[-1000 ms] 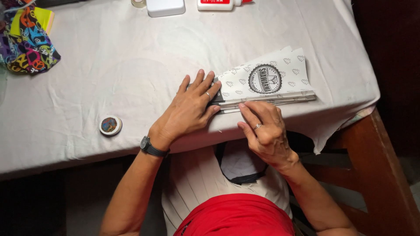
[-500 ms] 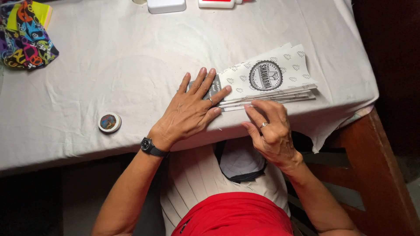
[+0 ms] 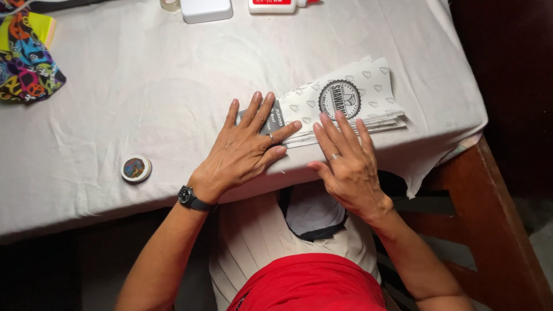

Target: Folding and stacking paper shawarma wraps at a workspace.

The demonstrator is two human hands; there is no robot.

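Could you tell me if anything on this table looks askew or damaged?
The paper stack lies tilted to the table edge, its sheets fanned unevenly at the right end. The left hand and right hand press flat on it. The tablecloth is wrinkled. Nothing looks spilled or torn.

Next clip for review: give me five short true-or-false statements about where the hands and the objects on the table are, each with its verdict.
1. Both hands press flat on the folded white printed paper. True: the left hand lies on its left end, the right hand on its near edge.
2. The small round tin sits to the right of the paper. False: it lies left of the left hand.
3. The black wristwatch is on the left wrist. True.
4. The colourful patterned cloth lies under the right hand. False: it is at the table's far left corner.
5. The table is bare wood. False: a white tablecloth covers it.
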